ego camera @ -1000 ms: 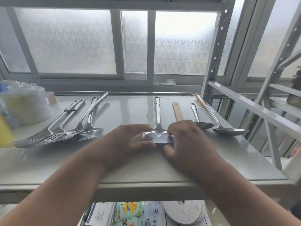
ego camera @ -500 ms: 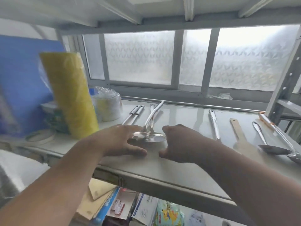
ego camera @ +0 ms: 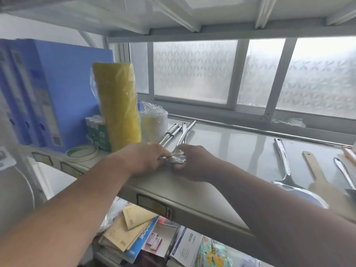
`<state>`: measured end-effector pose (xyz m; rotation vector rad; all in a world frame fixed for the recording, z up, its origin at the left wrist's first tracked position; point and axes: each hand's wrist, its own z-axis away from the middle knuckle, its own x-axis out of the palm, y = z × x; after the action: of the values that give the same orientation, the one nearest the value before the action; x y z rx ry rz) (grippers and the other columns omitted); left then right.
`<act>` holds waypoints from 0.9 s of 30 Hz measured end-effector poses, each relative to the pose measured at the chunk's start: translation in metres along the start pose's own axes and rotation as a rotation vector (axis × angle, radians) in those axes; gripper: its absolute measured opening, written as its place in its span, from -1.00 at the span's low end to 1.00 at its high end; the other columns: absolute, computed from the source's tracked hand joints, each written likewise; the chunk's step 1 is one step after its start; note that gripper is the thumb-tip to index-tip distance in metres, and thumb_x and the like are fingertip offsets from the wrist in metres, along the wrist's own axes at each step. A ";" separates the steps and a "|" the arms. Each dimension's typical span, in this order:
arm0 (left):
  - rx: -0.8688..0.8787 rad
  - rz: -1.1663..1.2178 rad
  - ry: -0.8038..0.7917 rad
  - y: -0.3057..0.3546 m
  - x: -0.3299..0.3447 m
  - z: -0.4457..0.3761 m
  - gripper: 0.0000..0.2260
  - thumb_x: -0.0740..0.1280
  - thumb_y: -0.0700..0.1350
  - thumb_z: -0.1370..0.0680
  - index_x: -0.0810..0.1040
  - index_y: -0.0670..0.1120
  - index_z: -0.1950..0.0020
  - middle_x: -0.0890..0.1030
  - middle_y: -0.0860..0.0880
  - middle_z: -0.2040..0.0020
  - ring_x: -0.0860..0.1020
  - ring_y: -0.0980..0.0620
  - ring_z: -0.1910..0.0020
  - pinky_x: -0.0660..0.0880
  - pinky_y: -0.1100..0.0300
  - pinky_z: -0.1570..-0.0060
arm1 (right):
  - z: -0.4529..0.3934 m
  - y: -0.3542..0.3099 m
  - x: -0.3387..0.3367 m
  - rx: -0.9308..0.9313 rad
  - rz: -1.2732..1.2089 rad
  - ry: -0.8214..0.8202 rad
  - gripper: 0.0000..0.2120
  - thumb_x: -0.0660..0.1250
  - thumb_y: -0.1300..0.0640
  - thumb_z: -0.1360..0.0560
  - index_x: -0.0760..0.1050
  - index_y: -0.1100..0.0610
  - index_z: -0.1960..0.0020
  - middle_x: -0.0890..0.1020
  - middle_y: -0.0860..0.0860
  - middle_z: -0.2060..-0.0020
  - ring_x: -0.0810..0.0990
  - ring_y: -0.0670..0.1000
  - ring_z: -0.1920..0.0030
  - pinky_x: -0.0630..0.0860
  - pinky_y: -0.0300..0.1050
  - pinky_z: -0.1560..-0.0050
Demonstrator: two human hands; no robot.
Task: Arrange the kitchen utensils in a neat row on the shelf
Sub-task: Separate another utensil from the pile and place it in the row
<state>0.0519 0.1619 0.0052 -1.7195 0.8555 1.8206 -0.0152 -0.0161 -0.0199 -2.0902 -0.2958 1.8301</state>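
Note:
A pile of several steel utensils (ego camera: 176,160) lies at the left of the grey shelf (ego camera: 231,151), handles (ego camera: 185,132) pointing toward the window. My left hand (ego camera: 146,158) grips the heads of the pile from the left, fingers curled over them. My right hand (ego camera: 192,162) pinches a shiny spoon head in the same pile from the right, thumb below. Spaced in a row at the right lie a steel turner (ego camera: 285,164), a wooden spatula (ego camera: 316,170), a steel spoon (ego camera: 344,174) and an orange-handled ladle (ego camera: 349,155), the last two cut off by the frame edge.
Left of the pile stand a yellow wrapped roll (ego camera: 119,105), a stack of plastic-wrapped cups (ego camera: 154,124), tape rolls (ego camera: 81,153) and blue binders (ego camera: 48,89). Frosted window panes back the shelf. Envelopes and boxes (ego camera: 131,228) fill the shelf below.
The view has swung left. Both hands left the steel turner in the row and moved left to the utensil pile, closing on its heads.

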 end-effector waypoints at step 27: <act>0.045 -0.188 0.431 0.131 0.025 -0.032 -0.65 0.30 0.00 -0.60 0.55 0.14 -0.39 0.68 0.04 -0.27 0.66 -0.09 -0.24 0.61 -0.01 -0.17 | 0.133 0.118 -0.093 0.067 0.272 0.206 -0.83 0.30 0.12 -0.59 0.68 0.03 0.05 0.63 -0.08 0.29 0.59 -0.01 0.23 0.58 -0.12 0.16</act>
<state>-0.0223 0.0474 -0.0059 -2.1228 0.8542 1.3204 -0.1682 -0.1438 0.0051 -2.3402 0.1061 1.7160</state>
